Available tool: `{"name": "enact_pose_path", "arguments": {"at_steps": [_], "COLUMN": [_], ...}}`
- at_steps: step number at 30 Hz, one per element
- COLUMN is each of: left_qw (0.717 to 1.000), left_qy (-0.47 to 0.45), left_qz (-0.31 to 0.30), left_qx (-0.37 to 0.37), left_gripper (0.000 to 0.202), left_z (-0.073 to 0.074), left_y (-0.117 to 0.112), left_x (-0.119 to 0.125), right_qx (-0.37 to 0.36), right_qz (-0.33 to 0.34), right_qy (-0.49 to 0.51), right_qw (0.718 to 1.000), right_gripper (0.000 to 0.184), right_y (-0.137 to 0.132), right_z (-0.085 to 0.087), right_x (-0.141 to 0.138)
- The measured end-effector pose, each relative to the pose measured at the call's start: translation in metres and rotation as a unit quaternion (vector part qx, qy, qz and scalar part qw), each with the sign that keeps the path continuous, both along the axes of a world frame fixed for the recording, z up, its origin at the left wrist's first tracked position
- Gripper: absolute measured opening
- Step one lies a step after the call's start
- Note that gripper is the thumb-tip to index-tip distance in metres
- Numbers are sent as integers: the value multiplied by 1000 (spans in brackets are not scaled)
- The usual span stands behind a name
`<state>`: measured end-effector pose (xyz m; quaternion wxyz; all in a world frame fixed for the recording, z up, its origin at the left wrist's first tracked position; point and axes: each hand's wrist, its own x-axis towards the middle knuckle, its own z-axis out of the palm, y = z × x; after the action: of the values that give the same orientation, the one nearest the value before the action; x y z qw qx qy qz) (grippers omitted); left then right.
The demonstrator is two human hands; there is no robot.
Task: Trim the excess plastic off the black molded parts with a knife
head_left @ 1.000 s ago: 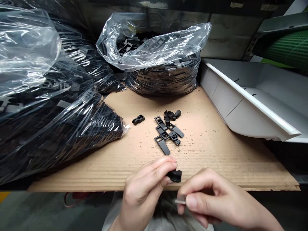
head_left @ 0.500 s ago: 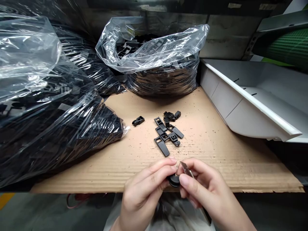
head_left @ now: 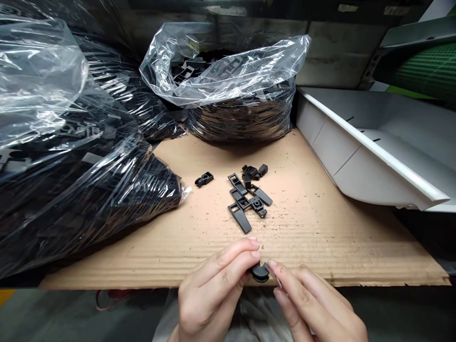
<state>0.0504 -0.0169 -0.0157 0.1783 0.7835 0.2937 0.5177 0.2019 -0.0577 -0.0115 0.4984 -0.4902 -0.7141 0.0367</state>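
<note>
Plastic piece [head_left: 261, 272], black and round-ended, sits by the near edge of the cardboard-topped counter [head_left: 306, 228], pinched in the grip of the left hand [head_left: 213, 282]; the right hand [head_left: 313, 304] pinches what looks like a thin metal blade [head_left: 279, 281] close beside it, contact unclear. This piece seems mid-work. Beyond lie loose black parts [head_left: 242, 220], finished or waiting I cannot tell; the clear bag [head_left: 245, 118] behind holds many more

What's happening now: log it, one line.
left hand: holds black part; right hand: holds thin metal piece; loose black pieces: on cardboard
</note>
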Motion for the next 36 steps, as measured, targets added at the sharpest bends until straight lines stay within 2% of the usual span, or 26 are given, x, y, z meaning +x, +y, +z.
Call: {"name": "enact_pose_path", "arguments": {"at_steps": [2,6,10,14,16,19,26,32,34,36], "left_qw": [1000,1000,1000,997,990,982,984,984,974,950], "left_qy": [4,3,6,6,-11,-45,-56,-41,-46,-72], "left_qz": [7,3,7,-25,-48,-50,-49,-44,-59,-69], "left_qx": [-1,8,7,-75,-133,-178,-160,-165,-213,-296], "left_gripper": [38,37,38,33,31,32,32,28,24,23], "left_z": [0,-2,-1,4,8,12,17,18,20,22], "left_y": [0,-1,-2,-2,-1,1,3,5,5,5], "left_x": [0,-1,-2,-3,-3,-1,2,0,1,1], "right_qx": [1,-50,-83,-170,-192,-170,-148,-143,-146,-165], "right_qz": [11,17,66,116,99,72,112,76,41,10], "right_qy": [-7,-26,-26,32,89,136,120,90,93,107], "right_qw": [1000,998,994,978,972,973,975,983,984,980], "right_gripper": [33,38,44,35,27,16,22,13,10,7], "right_y": [2,2,3,7,10,16,23,25,26,26], "right_z": [-2,-3,2,16,23,30,31,30,30,28], "right_x": [2,11,22,30,27,18,6,8,12,17]}}
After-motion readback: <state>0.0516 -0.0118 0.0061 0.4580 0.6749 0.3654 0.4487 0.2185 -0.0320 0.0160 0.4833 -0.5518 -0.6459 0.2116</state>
